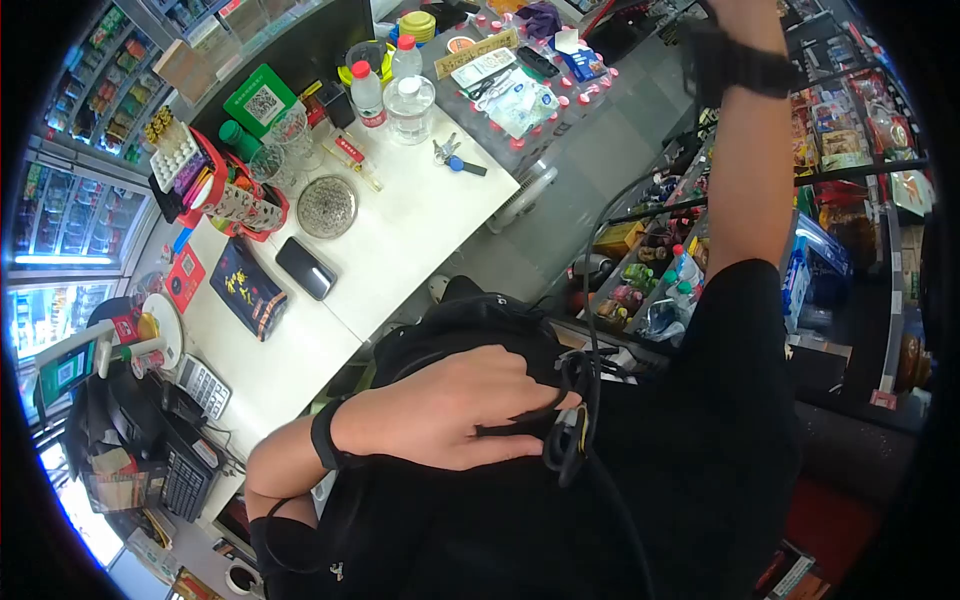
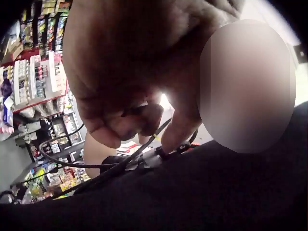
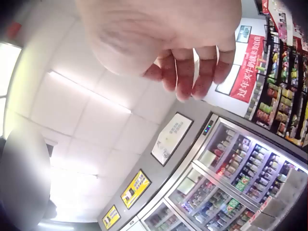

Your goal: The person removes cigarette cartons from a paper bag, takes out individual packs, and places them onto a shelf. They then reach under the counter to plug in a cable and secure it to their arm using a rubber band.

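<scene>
My left hand (image 1: 450, 405) is in front of the black shirt, pinching a looped bundle of black cable (image 1: 570, 440) between thumb and fingers. In the left wrist view, the fingers (image 2: 127, 126) of this hand curl beside the cable (image 2: 113, 169), which runs off to the left. My right arm is stretched out toward the top of the head view, the hand mostly cut off by the edge. The right wrist view shows the right hand (image 3: 168, 29) raised, its fingers loosely bent with nothing in them.
A white counter (image 1: 400, 240) holds a phone (image 1: 306, 268), a dark packet (image 1: 247, 288), a round glass dish (image 1: 327, 207), keys (image 1: 455, 158) and plastic bottles (image 1: 409, 110). Beyond the left end are a calculator (image 1: 203, 387) and keyboard (image 1: 188, 480). Goods shelves (image 1: 840, 130) stand on the right.
</scene>
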Demonstrator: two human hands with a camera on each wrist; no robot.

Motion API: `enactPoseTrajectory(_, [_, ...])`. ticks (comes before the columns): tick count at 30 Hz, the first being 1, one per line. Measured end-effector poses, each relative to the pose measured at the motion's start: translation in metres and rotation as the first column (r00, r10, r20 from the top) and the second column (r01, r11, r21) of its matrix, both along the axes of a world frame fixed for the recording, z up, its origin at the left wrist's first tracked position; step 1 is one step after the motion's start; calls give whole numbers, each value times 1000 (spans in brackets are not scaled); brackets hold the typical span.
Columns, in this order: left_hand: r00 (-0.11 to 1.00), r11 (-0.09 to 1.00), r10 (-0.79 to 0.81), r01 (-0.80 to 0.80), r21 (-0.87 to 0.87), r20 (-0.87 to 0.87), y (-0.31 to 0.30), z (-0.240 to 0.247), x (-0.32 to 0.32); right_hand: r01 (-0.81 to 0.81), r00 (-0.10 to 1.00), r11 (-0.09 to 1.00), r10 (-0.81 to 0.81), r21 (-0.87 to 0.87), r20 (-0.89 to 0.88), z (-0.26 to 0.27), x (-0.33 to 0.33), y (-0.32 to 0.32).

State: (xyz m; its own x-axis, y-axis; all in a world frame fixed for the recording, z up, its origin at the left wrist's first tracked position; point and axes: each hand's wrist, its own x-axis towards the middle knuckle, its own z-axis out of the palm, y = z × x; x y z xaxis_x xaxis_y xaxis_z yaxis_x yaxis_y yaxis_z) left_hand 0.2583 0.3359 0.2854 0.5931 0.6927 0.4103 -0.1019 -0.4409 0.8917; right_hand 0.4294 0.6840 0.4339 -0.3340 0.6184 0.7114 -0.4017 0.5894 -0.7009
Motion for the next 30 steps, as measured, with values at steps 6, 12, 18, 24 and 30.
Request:
enactPoseTrajectory(6, [989, 939, -45, 91, -331, 142, 0, 0, -8, -262, 635, 891, -129, 370, 761, -49, -10, -102])
enactPoseTrajectory(12, [986, 924, -169, 160, -347, 6, 20, 10, -27, -739, -67, 404, 751, -538, 657, -144, -33, -162])
enactPoseTrajectory(18, [976, 880, -199, 217, -422, 87, 29, 8, -32, -783, -271, -34, 918, -621, 291, -158, -27, -192])
enactPoseTrajectory(24, [925, 910, -377, 362, -202, -43, 62, 26, -31, -750, -332, -105, 914, -653, 234, -168, -27, -188])
enactPoseTrajectory(30, [852, 906, -418, 364, -216, -316, 65, 43, -26, -870, -220, -107, 958, -481, 184, -175, -29, -193])
